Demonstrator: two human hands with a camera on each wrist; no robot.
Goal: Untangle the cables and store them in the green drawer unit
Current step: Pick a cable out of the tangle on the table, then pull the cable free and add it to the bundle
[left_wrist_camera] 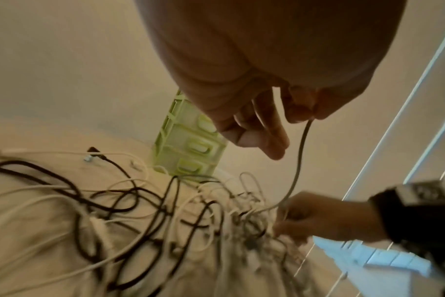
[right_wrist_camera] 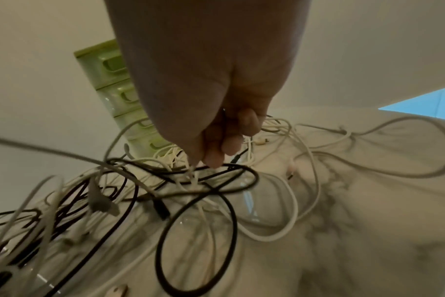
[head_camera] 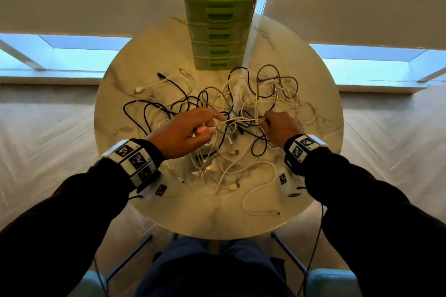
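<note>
A tangle of black, white and grey cables covers the middle of the round marble table. The green drawer unit stands at the table's far edge with its drawers closed; it also shows as the drawer unit and the drawer unit. My left hand is raised over the tangle and pinches a grey cable between thumb and finger. That cable runs down to my right hand, seen as the right hand. The right hand has its fingers curled round a bunch of white cable strands.
A white cable loops loose toward the near table edge. A black cable end and white plugs lie at the back left. A blind cord hangs just right of the drawer unit. Blue chair legs stand under the table.
</note>
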